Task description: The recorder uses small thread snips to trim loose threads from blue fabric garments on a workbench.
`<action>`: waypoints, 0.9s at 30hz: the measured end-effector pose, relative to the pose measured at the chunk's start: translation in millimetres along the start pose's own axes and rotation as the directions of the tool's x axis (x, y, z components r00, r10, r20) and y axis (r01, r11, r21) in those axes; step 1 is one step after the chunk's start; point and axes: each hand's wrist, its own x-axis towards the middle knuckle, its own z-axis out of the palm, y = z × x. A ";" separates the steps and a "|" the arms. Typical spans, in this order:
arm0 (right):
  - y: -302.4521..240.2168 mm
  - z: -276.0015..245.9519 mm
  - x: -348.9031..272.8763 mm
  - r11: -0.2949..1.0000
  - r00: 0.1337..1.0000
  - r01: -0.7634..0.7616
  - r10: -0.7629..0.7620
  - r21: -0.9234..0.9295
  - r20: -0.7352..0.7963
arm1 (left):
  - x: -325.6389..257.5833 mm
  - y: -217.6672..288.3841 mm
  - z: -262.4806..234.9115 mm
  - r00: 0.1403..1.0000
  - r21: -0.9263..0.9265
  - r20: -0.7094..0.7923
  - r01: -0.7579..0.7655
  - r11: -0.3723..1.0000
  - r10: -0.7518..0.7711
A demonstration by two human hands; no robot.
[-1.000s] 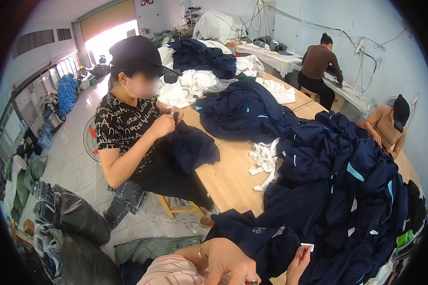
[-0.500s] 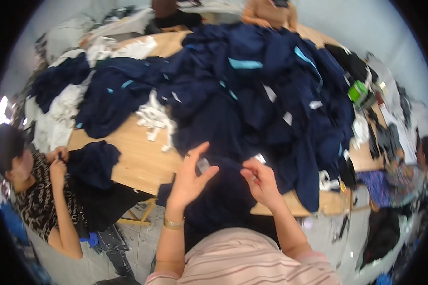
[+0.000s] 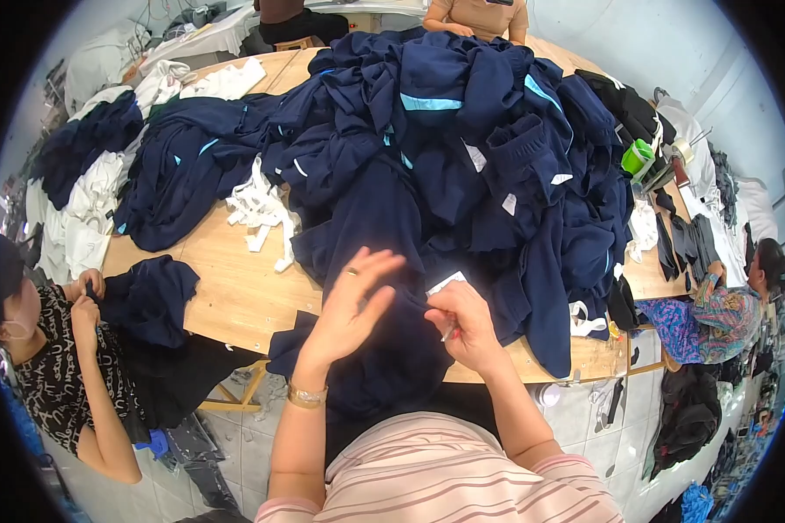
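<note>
Over the dark navy garment [image 3: 384, 349] in front of me, my left hand [image 3: 349, 305] is open, fingers spread and slightly blurred, with nothing seen in it. Close to its right, my right hand [image 3: 464, 324] is closed, thumb against bent fingers. A thin, shiny, metal-looking tool [image 3: 449, 333] pokes out of its grip; its exact kind is hidden by the fingers. Just beyond the fingertips shows a white label [image 3: 446, 283]; whether they pinch it I cannot tell. The garment hangs over the table's near edge toward my lap.
A big heap of navy garments [image 3: 436, 157] with light-blue panels covers much of the wooden table [image 3: 227, 292]. White cloth strips [image 3: 262, 209] lie left of it, a green cup [image 3: 638, 157] right. A co-worker [image 3: 70, 349] handles dark cloth at left; others sit at right and far side.
My left hand has turned, its fingers spreading upward. My right hand has shifted slightly left and down, nearer the left one. The white label beyond it shows larger now.
</note>
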 end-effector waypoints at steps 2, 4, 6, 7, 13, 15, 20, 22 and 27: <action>-2.2 -1.1 3.2 1.000 1.000 0.016 -0.016 0.007 0.008 | 10.3 1.7 -10.3 0.922 -0.317 0.387 0.113 0.942 0.020; -0.3 -1.6 7.7 1.000 1.000 0.028 -0.028 -0.013 0.003 | 5.8 -4.1 -16.8 0.918 -0.275 0.392 0.182 0.944 -0.062; 2.9 -3.2 9.3 0.996 0.999 0.050 -0.049 -0.075 0.019 | 6.6 -4.3 -25.6 0.876 -0.219 0.467 0.246 0.944 -0.120; 5.9 -1.6 8.6 0.996 0.999 0.047 -0.046 -0.080 0.017 | 6.3 2.5 -29.0 0.870 -0.247 0.470 0.292 0.924 -0.149; 20.4 21.1 1.3 0.989 0.994 -0.074 0.083 -0.126 0.067 | -3.0 16.1 -29.6 0.931 0.015 0.160 0.329 0.944 -0.328; 16.8 27.0 5.0 0.983 0.981 -0.180 0.182 -0.023 0.074 | -10.4 14.4 -29.2 0.945 -0.057 -0.009 0.327 0.943 -0.328; 8.4 32.5 22.7 0.980 0.979 -0.199 0.199 0.002 0.047 | -20.1 -2.2 -28.9 0.908 -0.243 -0.035 0.398 0.885 -0.418; 6.4 36.3 30.6 0.991 0.989 -0.133 0.131 0.030 0.064 | -21.5 -6.4 -29.3 0.917 -0.269 -0.026 0.376 0.887 -0.397; 7.2 44.1 46.1 0.956 0.949 -0.212 0.152 0.203 0.274 | -20.9 -4.6 -31.6 0.939 -0.462 0.043 0.322 0.827 -0.342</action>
